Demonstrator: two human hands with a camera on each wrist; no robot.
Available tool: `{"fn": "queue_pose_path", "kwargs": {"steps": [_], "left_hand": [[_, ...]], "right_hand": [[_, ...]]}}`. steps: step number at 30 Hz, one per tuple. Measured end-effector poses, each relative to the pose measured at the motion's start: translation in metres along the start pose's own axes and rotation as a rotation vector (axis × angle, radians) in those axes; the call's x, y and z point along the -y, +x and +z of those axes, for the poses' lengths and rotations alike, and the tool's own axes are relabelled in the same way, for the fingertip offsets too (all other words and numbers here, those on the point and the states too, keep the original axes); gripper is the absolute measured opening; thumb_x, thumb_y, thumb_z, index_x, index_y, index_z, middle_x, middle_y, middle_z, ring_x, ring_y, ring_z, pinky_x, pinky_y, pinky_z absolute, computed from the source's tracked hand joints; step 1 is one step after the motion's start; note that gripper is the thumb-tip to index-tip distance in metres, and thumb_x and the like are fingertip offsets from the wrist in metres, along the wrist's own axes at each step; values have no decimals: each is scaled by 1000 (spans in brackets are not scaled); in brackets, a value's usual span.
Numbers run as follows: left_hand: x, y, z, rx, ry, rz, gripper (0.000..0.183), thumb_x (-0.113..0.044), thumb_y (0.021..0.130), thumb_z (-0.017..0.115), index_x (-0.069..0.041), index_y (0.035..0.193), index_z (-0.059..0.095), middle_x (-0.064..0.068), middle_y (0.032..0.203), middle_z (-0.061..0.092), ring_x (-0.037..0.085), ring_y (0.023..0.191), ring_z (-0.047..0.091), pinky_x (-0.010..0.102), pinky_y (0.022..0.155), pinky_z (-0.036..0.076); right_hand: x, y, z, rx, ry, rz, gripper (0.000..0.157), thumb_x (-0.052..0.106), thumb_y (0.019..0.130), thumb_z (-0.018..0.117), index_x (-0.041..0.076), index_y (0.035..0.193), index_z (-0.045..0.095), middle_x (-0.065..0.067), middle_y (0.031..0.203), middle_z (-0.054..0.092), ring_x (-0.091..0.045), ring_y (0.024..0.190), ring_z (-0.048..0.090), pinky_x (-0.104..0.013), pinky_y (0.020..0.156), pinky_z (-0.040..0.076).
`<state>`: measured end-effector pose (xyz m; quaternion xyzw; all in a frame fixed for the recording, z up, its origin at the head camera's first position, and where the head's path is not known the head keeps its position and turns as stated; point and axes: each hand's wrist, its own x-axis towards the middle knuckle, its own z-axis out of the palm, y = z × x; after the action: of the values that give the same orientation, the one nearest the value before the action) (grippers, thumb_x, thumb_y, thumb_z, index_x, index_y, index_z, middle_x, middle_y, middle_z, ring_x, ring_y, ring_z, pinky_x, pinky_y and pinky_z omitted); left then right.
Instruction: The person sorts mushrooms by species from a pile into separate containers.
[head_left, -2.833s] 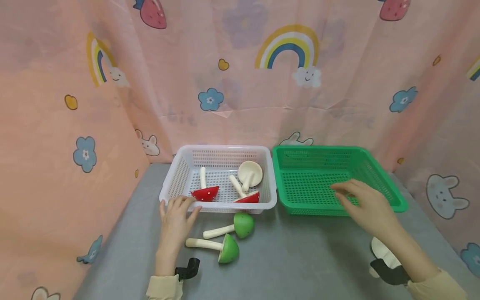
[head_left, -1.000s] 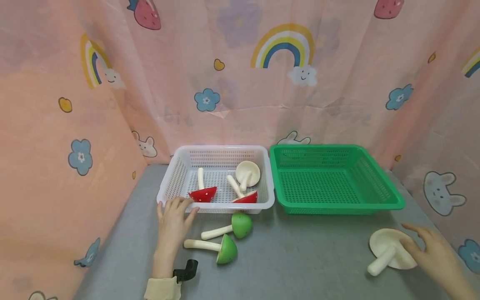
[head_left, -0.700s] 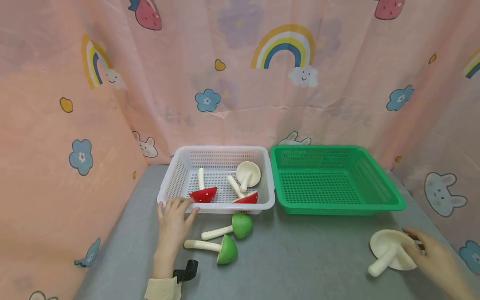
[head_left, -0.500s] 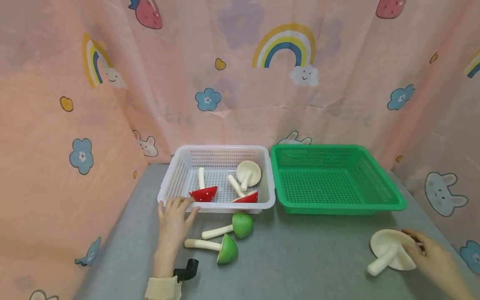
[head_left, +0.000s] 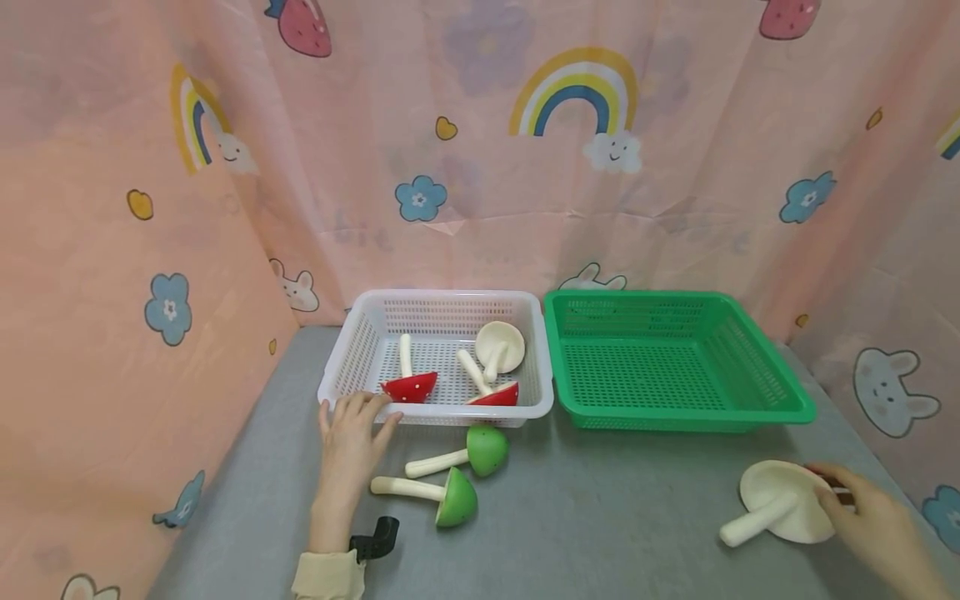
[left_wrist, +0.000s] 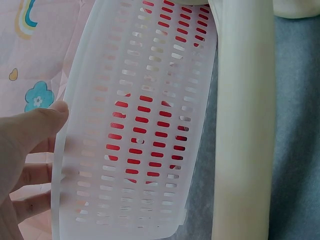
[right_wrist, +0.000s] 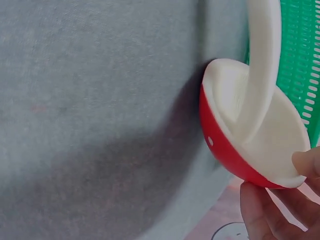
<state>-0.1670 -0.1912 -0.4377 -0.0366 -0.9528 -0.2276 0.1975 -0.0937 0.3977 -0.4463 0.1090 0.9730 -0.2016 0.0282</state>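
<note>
Red-capped toy mushroom [head_left: 787, 510] is held at lower right of frame; cap edge is pinched between thumb and fingers of right hand [head_left: 879, 523]. For steady hold, fingers should be tucked under cap, so long stem does not tip it. Cap looks red with white dot outside, hollow and cream inside. White basket [head_left: 457, 412], left of middle, is gripped at front rim by left hand [head_left: 349, 446].

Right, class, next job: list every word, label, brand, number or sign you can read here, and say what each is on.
None can be read.
Curtain: faint, letter-like marks, too pale and blurred to read.
White basket, green basket, mushrooms: no writing visible.
</note>
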Motion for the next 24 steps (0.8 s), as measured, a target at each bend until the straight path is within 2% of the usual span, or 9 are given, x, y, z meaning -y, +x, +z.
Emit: {"fn": "queue_pose_path", "kwargs": {"steps": [8,15,18,24], "left_hand": [[-1,-1,0,-17,4,14,31,-26,85,73,-11,111,69,12,112,63,34,118,49,67,112,14],[-1,-1,3,-54,14,31,32,-22,80,77,-12,109,69,12,109,63,34,115,49,67,110,16],[-1,-1,4,-73,9,40,31,-21,79,77,-12,108,70,12,108,64,33,113,50,67,109,17],[-1,-1,2,-37,-11,15,30,-26,84,74,-11,110,70,12,111,63,34,117,49,67,112,13]], "right_hand": [[7,-3,-3,-154,-23,-89,37,18,97,54,-10,121,54,-39,108,57,-54,83,59,-44,51,50],[19,-6,-13,-156,-33,-119,41,23,98,53,-10,122,54,-40,110,57,-55,86,58,-47,51,49],[27,-10,-15,-192,-22,-148,39,21,98,54,-9,122,55,-41,112,56,-55,86,59,-48,50,49],[47,-14,-21,-221,2,-183,40,20,97,55,-8,126,53,-38,117,54,-51,91,58,-52,57,52]]}}
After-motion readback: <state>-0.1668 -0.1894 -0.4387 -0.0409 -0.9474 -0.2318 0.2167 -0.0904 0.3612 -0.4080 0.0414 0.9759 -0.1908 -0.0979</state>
